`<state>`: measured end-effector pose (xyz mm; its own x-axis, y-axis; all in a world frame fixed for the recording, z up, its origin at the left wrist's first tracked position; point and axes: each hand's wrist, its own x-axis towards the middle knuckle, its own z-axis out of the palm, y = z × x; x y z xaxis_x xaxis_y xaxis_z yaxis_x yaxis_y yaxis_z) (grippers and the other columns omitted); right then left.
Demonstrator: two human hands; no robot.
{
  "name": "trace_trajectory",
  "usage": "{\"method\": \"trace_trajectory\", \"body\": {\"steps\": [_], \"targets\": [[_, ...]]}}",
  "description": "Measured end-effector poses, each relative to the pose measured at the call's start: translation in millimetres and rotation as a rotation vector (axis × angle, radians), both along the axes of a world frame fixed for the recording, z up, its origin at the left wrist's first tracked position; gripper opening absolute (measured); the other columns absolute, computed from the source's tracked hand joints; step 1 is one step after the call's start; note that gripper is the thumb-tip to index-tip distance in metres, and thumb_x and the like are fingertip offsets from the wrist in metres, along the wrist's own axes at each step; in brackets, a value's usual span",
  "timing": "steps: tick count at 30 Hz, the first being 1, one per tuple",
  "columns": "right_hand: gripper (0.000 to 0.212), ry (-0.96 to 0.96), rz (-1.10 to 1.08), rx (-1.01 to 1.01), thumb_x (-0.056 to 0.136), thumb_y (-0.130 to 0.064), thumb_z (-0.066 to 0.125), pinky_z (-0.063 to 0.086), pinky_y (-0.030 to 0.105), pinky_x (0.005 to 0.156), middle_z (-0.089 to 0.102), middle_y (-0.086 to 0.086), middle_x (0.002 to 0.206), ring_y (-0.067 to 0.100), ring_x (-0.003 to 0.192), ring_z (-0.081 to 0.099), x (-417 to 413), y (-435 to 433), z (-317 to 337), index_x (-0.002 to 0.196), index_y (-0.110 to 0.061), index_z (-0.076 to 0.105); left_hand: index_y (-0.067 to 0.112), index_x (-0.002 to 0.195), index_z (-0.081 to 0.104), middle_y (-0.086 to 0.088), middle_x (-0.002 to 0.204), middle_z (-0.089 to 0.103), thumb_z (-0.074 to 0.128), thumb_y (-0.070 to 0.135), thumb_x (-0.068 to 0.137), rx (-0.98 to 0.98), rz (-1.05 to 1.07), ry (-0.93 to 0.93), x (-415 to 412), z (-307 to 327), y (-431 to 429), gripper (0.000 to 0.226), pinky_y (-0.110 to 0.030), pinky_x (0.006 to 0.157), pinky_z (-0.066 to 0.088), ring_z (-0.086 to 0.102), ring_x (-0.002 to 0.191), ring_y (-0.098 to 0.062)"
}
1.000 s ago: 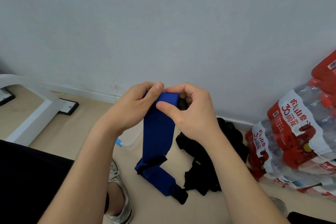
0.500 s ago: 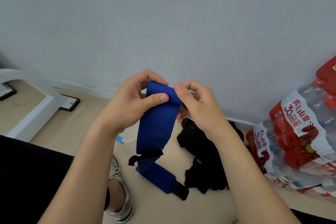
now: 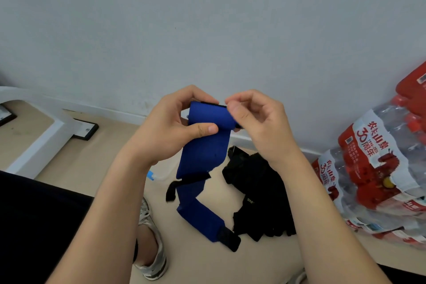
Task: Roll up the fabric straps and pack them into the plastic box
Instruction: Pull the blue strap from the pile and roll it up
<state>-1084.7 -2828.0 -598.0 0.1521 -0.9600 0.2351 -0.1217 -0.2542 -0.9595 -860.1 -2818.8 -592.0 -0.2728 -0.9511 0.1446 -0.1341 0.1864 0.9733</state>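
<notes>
Left grip [image 3: 170,131] is closed round the small roll begun at the top end of the blue strap [image 3: 202,152], with the thumb pressed across its front. Right grip [image 3: 258,127] is curled at the roll's right end, where thumb and forefinger pinch it.

Only a few turns appear to have been wound. Most of the strap hangs unrolled, and its lower part lies bent on the floor [image 3: 92,168], ending in a black tab. A loose heap of black straps [image 3: 255,191] lies on the floor just beside it, none of them rolled. The plastic box cannot be made out with certainty, and nothing is seen packed.

The task is judged to be at an early stage: the blue strap is to be wound to its end, the black straps rolled, and all of them placed in the box.
</notes>
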Motion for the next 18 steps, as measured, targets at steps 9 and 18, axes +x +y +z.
{"method": "trace_trajectory", "body": {"steps": [9,18], "targets": [[0.019,0.089,0.101,0.067,0.092,-0.043,0.081,0.064,0.036,0.078,0.083,-0.001,0.092,0.015,0.082,0.078,-9.2,-2.4,12.6,0.105,-0.029,0.084,0.021,0.126,0.069,-0.005,0.117,0.077,0.081,-0.003,0.093,-0.033,-0.062,-0.04,-3.5,5.2,2.4,0.042,-0.039,0.086,0.065,0.077,0.105,-0.026],[0.028,0.118,0.021,-0.043,0.084,-0.039,0.088,0.065,0.041,0.087,0.083,-0.007,0.099,0.017,0.094,0.079,-9.0,0.1,5.6,0.109,-0.029,0.082,0.02,0.124,0.07,-0.01,0.111,0.078,0.076,0.045,0.095,0.198,-0.069,-0.084,-1.4,11.0,5.5,0.039,-0.045,0.087,0.067,0.078,0.105,-0.029]]}}
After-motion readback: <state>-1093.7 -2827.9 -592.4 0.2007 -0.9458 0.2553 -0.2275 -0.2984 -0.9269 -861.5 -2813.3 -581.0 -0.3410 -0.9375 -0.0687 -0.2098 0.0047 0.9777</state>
